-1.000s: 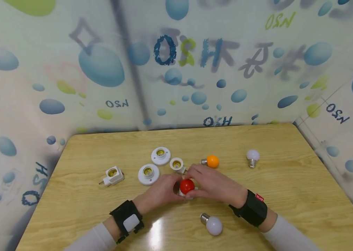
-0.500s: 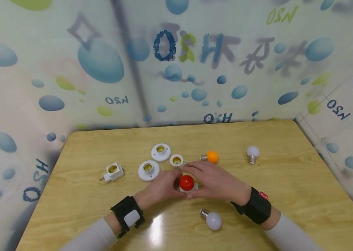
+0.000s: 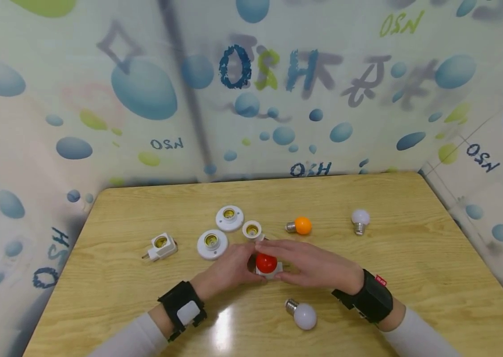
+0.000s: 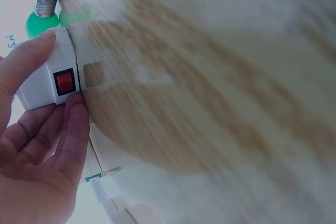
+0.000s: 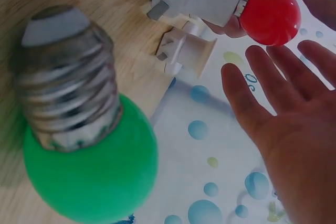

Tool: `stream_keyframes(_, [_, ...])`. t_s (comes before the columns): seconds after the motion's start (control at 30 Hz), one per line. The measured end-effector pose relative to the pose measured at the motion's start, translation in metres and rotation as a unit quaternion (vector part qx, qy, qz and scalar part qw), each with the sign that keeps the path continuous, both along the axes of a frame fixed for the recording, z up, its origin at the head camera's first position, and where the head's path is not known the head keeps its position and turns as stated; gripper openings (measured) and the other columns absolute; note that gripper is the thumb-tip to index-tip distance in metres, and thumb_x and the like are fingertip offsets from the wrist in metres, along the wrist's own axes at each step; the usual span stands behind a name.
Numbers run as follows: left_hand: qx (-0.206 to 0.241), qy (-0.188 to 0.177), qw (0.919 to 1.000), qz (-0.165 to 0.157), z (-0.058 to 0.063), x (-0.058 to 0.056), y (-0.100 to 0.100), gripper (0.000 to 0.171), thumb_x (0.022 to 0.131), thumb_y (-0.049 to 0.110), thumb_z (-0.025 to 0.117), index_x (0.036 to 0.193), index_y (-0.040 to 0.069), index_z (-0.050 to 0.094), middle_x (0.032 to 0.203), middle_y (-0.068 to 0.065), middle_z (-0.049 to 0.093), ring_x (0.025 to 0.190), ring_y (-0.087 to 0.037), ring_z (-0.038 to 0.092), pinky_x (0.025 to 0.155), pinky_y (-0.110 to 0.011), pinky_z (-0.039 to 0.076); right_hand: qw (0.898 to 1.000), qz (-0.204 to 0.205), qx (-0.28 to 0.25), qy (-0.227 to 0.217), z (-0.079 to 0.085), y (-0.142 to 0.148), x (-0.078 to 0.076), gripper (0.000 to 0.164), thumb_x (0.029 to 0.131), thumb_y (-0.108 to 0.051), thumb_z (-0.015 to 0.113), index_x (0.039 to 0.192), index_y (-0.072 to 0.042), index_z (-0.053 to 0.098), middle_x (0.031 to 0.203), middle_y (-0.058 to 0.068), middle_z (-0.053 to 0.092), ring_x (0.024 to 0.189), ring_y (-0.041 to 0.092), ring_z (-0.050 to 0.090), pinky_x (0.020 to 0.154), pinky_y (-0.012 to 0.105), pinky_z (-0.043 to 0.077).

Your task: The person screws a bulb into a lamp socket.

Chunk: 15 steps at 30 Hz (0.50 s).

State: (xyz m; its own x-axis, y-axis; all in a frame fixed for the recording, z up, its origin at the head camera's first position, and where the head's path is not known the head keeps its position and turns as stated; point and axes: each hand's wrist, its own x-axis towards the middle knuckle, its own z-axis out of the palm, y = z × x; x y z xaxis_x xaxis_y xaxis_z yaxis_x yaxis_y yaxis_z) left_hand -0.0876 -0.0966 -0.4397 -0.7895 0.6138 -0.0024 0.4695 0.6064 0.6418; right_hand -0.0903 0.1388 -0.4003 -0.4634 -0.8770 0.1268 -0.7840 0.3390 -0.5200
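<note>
My left hand (image 3: pixel 230 267) pinches a white plug-in bulb socket (image 4: pixel 41 85) between thumb and fingers; a red rocker switch (image 4: pixel 64 82) shows on its side. Seated in the socket is a red bulb (image 3: pixel 267 263), its metal thread partly visible in the right wrist view. My right hand (image 3: pixel 316 263) is beside the red bulb, its fingers fairly straight and spread, apart from the glass in the right wrist view. A bulb (image 3: pixel 305 316) that looks white from the head lies nearer me; close to the right wrist camera is a green bulb (image 5: pixel 92 161).
Behind the hands stand two round white lamp bases (image 3: pixel 212 244) and a small white socket (image 3: pixel 252 230). Another plug-in socket (image 3: pixel 160 247) lies left. An orange bulb (image 3: pixel 302 226) and a white bulb (image 3: pixel 360 217) lie at the back of the wooden table (image 3: pixel 412 277).
My right hand has shifted slightly right, and its fingers have straightened around the red bulb. The left hand keeps its grip on the socket.
</note>
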Motion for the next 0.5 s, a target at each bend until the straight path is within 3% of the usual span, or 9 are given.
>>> stream_keyframes(0.5, [-0.014,-0.008,0.9998,0.005,0.0019,0.0007,0.0003,0.056,0.071,0.031,0.083,0.12,0.014,0.062,0.098,0.009,0.064,0.082,-0.003,0.057,0.07,-0.019,0.048,1.0,0.007,-0.008,0.012,-0.0062,-0.0034,-0.0018,0.049,0.095,-0.021,0.06,0.143,-0.012,0.049,0.146,0.001,0.046,0.131,0.015,0.043,0.102,0.034,0.04])
